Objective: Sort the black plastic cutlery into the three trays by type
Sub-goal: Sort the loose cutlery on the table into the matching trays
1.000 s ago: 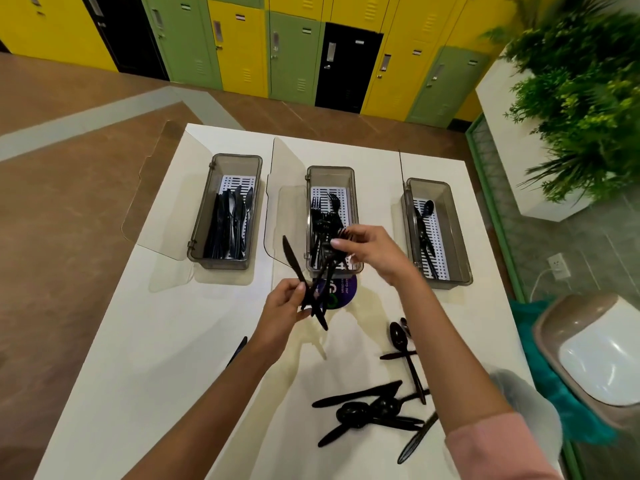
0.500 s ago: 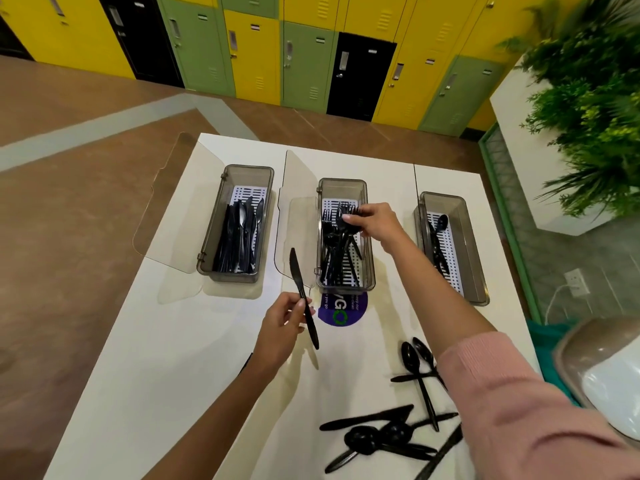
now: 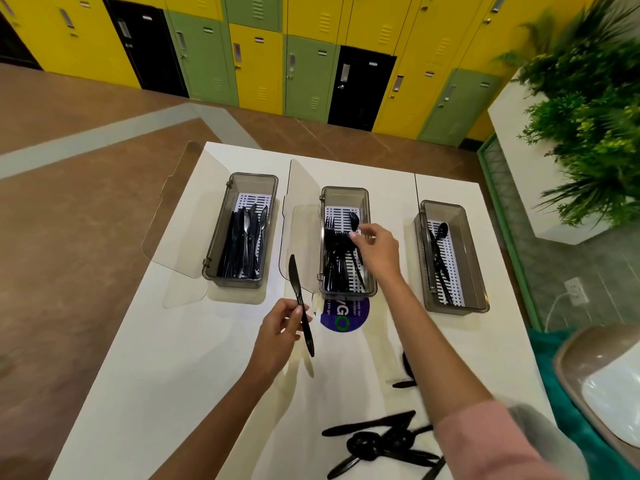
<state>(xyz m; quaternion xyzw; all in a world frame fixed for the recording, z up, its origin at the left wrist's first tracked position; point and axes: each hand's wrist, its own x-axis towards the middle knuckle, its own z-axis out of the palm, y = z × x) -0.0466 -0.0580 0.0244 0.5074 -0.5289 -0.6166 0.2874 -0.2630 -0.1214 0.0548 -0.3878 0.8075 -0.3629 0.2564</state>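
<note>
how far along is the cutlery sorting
Done: knives lie in the left tray, forks in the middle tray, spoons in the right tray.
In hand: the left hand holds a knife; the right hand is at the forks, grip unclear.
Left: a loose pile at the near table edge, plus pieces beside the right forearm.

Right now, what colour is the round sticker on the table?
The sticker is purple with white and green letters; head view.
</note>
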